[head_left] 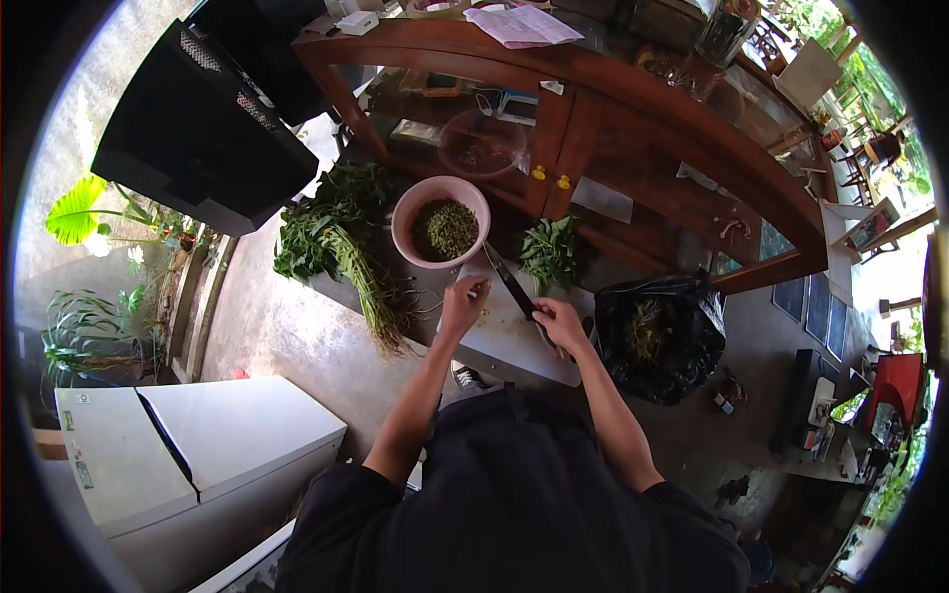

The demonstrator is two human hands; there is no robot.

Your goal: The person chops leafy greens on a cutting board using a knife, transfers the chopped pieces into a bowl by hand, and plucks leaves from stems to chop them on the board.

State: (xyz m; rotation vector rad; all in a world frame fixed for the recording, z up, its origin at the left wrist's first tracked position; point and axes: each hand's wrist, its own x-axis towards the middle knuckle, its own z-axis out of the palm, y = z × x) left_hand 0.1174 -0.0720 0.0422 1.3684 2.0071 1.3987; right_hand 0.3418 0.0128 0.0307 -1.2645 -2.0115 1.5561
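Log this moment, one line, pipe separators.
left hand: over board, hold unclear | right hand: holds knife | pink bowl: chopped greens inside | black bag: right of board

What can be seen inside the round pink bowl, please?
The round pink bowl holds a heap of small, chopped-looking green plant pieces. The heap covers the bowl's bottom, so whatever lies beneath the top layer cannot be seen.

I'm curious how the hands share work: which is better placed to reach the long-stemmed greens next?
Probably the left hand: it's nearer the long-stemmed greens, while the right hand grips the knife.
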